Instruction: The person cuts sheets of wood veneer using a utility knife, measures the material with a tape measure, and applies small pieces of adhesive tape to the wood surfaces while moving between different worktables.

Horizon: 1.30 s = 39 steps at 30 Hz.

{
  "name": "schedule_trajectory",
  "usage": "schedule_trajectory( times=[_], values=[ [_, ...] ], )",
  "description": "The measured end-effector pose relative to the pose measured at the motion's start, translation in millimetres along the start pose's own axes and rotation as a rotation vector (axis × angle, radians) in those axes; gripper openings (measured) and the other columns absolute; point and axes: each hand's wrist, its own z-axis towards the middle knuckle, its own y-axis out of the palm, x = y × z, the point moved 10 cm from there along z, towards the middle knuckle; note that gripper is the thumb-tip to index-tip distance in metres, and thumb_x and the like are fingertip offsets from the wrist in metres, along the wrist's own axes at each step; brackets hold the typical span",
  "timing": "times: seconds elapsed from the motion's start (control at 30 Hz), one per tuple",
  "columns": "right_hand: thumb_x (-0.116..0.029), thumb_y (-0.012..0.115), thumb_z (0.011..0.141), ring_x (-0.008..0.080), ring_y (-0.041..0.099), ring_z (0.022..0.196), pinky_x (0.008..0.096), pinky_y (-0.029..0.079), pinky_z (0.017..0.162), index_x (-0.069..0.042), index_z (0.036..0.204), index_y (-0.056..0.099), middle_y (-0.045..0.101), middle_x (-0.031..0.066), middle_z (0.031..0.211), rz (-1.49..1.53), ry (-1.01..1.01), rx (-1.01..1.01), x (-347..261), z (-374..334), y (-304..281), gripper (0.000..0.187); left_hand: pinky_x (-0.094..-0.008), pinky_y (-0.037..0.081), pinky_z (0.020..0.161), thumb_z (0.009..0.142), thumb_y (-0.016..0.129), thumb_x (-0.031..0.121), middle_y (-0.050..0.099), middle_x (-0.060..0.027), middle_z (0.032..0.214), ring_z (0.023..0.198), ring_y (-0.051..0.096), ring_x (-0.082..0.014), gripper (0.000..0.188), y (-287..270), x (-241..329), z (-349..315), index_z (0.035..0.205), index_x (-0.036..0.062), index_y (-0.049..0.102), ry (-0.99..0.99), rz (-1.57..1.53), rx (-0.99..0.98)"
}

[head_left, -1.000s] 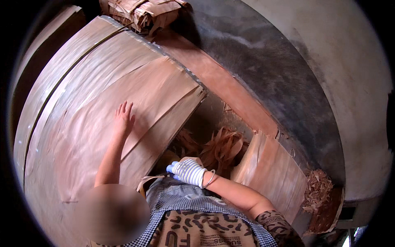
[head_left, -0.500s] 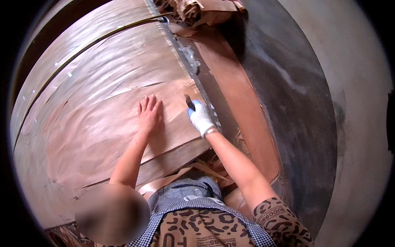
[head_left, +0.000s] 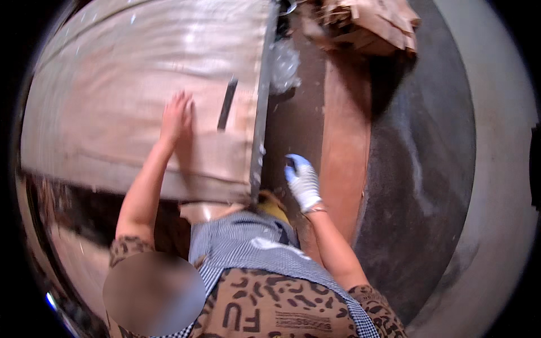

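My bare left hand lies flat, fingers stretched, on a pale pinkish-brown wood veneer sheet that covers the worktable. To its right, a narrow dark knife-like strip rests on the veneer, touched by neither hand. Past the table's right edge, my right hand hangs over the floor in a white glove with blue fingertips. Its thumb and forefinger are bent with a dark gap between them; no tool shows there. Motion blurs the picture somewhat.
A stack of folded veneer pieces stands on the floor at the far right. Crumpled clear plastic lies beside the table edge. A long reddish-brown veneer strip runs along the floor, next to a dark grey floor area.
My right hand has let go of the dark strip, which now lies on the veneer, and moved right, off the table. My left hand stays flat. The view has turned.
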Motion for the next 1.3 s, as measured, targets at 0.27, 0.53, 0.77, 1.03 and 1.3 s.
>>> schedule_trajectory(
  times=[0.27,0.53,0.77,1.03,1.3],
  values=[
    [-0.009,0.056,0.084,0.0073,0.052,0.062,0.0218,0.044,0.051,-0.006,0.100,0.056,0.058,0.0020,0.081,0.147,0.476,-0.081,287.3,-102.8,-155.2,0.017,-0.0229,0.040,0.062,0.088,0.054,0.020,0.060,-0.0083,0.076,0.074,0.054,-0.0083,0.020,13.6,128.3,-43.0,0.083,0.0018,0.059,-0.596,-0.434,-0.244],
    [-0.007,0.054,0.083,0.0242,0.060,0.083,0.0332,0.048,0.075,-0.003,0.100,0.057,0.062,0.0141,0.093,0.135,-0.065,-0.180,184.3,106.1,-178.6,0.018,-0.0370,0.047,0.078,0.075,0.067,0.018,0.061,-0.0097,0.084,0.078,0.058,-0.0230,0.027,-78.7,406.3,64.5,0.095,-0.0001,0.061,0.091,-1.365,-0.275],
    [-0.017,0.052,0.083,0.0310,0.059,0.088,0.0364,0.047,0.078,-0.007,0.100,0.059,0.061,0.0152,0.095,-0.008,-0.157,-0.409,149.9,195.0,-174.6,0.021,-0.0215,0.030,0.052,0.090,0.051,0.013,0.059,-0.0101,0.087,0.058,0.049,-0.0110,0.021,-168.0,502.3,143.0,0.105,0.0103,0.065,1.024,-2.028,-0.534],
    [-0.016,0.053,0.083,0.0288,0.060,0.087,0.0347,0.047,0.077,-0.006,0.102,0.057,0.062,0.0141,0.095,-0.046,-0.135,-0.599,157.4,276.8,-173.6,0.022,-0.0388,0.047,0.075,0.090,0.049,0.025,0.059,-0.0165,0.095,0.081,0.058,-0.0259,0.031,-85.2,456.6,245.0,0.102,-0.0018,0.057,0.703,-1.944,-0.489],
    [-0.017,0.054,0.082,0.0338,0.058,0.088,0.0395,0.047,0.076,-0.004,0.097,0.059,0.061,0.0175,0.094,-0.156,-0.564,-0.734,115.9,367.0,-155.3,0.020,-0.0356,0.050,0.071,0.076,0.056,0.012,0.062,-0.0147,0.091,0.088,0.060,-0.0271,0.016,241.4,178.9,301.8,0.089,0.0043,0.064,-0.647,-0.101,-0.339]
  ],
)
